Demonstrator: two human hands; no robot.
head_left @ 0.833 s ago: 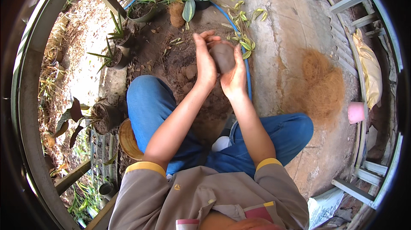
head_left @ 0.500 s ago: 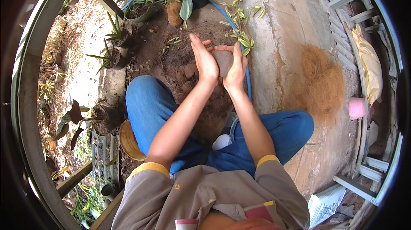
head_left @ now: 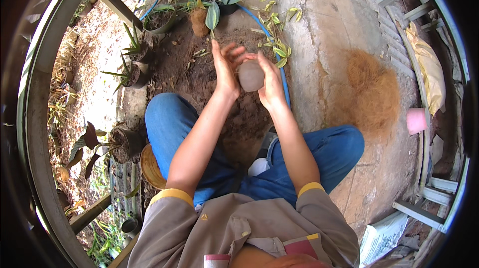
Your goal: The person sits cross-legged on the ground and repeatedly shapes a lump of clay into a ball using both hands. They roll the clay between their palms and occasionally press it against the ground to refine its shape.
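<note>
Lying between grips (head_left: 226, 77) (head_left: 271, 83); grey ball (head_left: 251, 76)

round gray-brown lump (head_left: 251, 76) between curved fingers (head_left: 268, 67), above dark soil (head_left: 244, 118)

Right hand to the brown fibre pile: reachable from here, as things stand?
Probably yes. The right hand is beside the grey-brown ball; the fibre pile lies rightward across concrete. Only the low blue hose lies between, seemingly no real obstacle.
</note>
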